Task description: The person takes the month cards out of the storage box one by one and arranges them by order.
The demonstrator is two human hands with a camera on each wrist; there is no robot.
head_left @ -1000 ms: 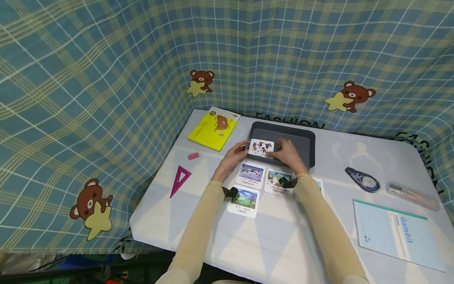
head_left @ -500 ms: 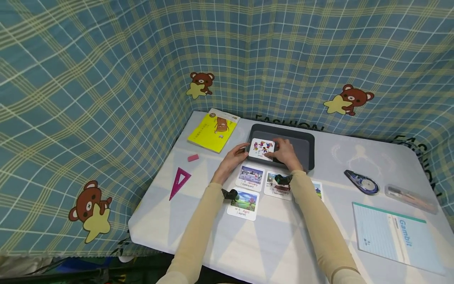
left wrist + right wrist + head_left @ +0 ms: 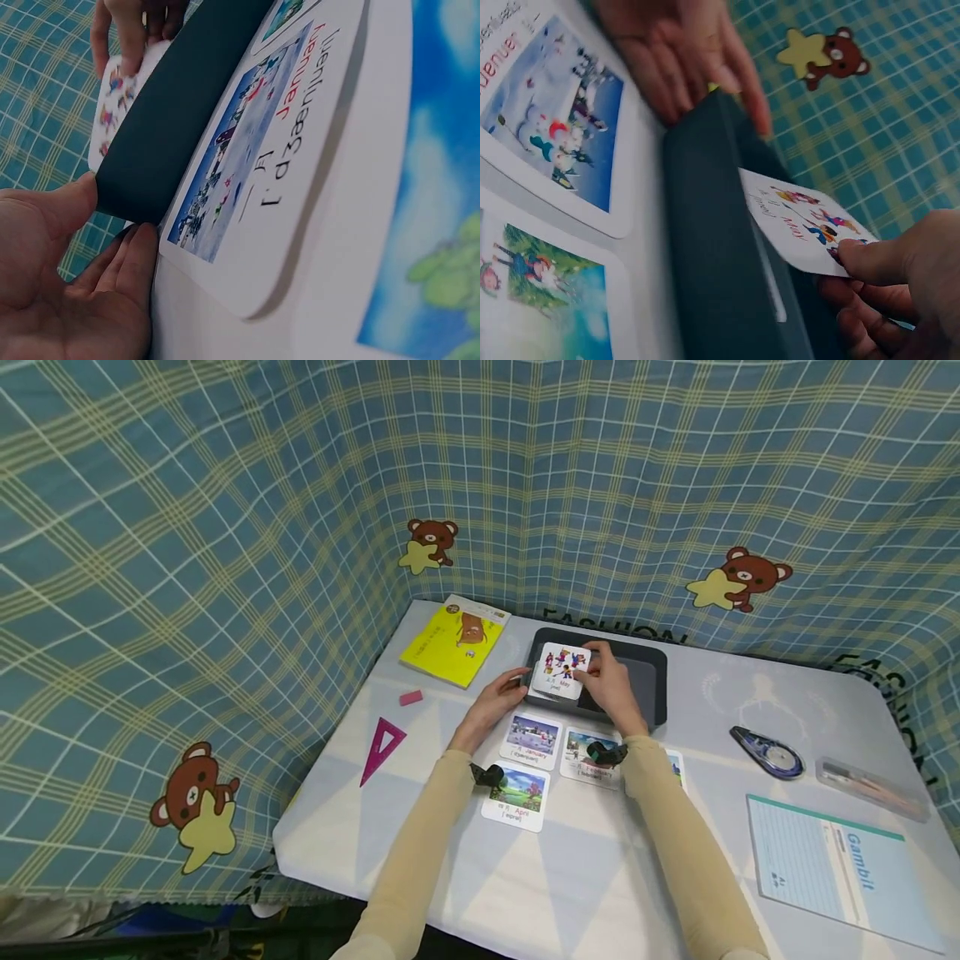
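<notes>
My right hand [image 3: 611, 689] pinches the May flash card [image 3: 561, 670] by its right edge, thumb on the printed face. The card is tilted over the left part of the dark grey tray [image 3: 647, 681]; below it, in the right wrist view, a white card edge [image 3: 774, 289] shows inside the tray. My left hand [image 3: 82, 277] grips the tray's near left corner, thumb at the rim and fingers low on the outer wall. In front of the tray lie the January card [image 3: 531, 739], the February card [image 3: 581, 768] and the April card [image 3: 516, 795]. Another card [image 3: 677, 768] is partly hidden behind the right sleeve.
At the left are a yellow book [image 3: 453, 643], a pink eraser [image 3: 410, 697] and a magenta set square [image 3: 381, 750]. To the right lie a correction tape [image 3: 768, 753], a clear pencil case [image 3: 870, 787] and a Gambit notebook [image 3: 840, 868]. A checked curtain [image 3: 600, 485] hangs behind the table.
The right hand has lifted the May card up from the tray and tilted it, with its lower edge now raised. The left hand has stayed at the tray's corner.
</notes>
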